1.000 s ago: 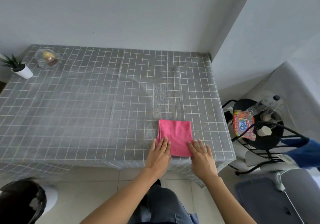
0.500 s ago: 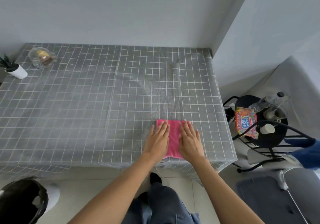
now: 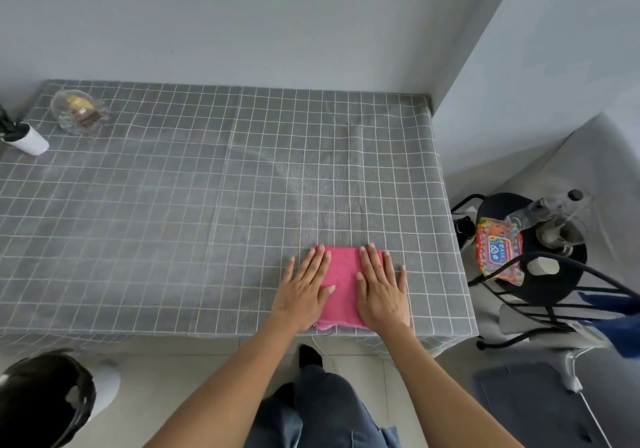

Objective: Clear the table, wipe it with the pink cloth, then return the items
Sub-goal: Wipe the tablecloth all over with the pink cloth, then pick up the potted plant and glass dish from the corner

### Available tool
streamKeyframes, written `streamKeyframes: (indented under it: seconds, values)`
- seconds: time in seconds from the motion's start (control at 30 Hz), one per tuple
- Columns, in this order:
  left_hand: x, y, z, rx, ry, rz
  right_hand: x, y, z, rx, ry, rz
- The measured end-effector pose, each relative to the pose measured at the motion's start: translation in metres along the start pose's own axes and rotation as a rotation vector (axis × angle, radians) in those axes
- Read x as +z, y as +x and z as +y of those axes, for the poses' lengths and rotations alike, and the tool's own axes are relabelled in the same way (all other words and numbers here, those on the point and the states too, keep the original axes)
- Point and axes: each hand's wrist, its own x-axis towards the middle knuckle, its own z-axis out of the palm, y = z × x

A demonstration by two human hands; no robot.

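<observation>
The folded pink cloth (image 3: 342,281) lies flat on the grey checked tablecloth (image 3: 173,205), near the table's front edge toward the right. My left hand (image 3: 304,288) presses palm-down on the cloth's left side, fingers spread. On the cloth's right side rests my right hand (image 3: 381,288), also flat with fingers apart. Neither hand grips the cloth. A glass dish (image 3: 78,111) with something brown and yellow in it and a small white plant pot (image 3: 26,139) stand at the table's far left corner.
To the right of the table is a black wire stand (image 3: 540,274) holding a colourful wipes pack (image 3: 498,250), a glass bottle (image 3: 547,205) and a white cup (image 3: 542,265). A black bin (image 3: 41,402) sits on the floor at lower left. Walls close the back and right.
Both hands slid forward from the cloth's near edge onto its top and now lie flat on it, side by side. The cloth has stayed in about the same spot.
</observation>
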Motion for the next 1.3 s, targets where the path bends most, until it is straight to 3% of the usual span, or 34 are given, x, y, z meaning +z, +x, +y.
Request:
streamKeyframes:
  seconds: [0.4,0.63,0.97,1.3]
  values:
    - [-0.025,0.003,0.006,-0.028,-0.080,-0.058,-0.024,0.013,-0.008,-0.013,-0.040,-0.113]
    - [-0.073,0.001,-0.042,-0.097,-0.041,-0.069,-0.063,0.038,-0.029,-0.002,-0.104,-0.142]
    - [-0.150,-0.048,-0.145,-0.205,-0.044,-0.054,-0.099,0.050,-0.149,-0.091,-0.161,-0.136]
    - [-0.159,-0.148,-0.284,-0.391,0.008,-0.048,-0.066,0.030,-0.297,-0.197,-0.219,-0.182]
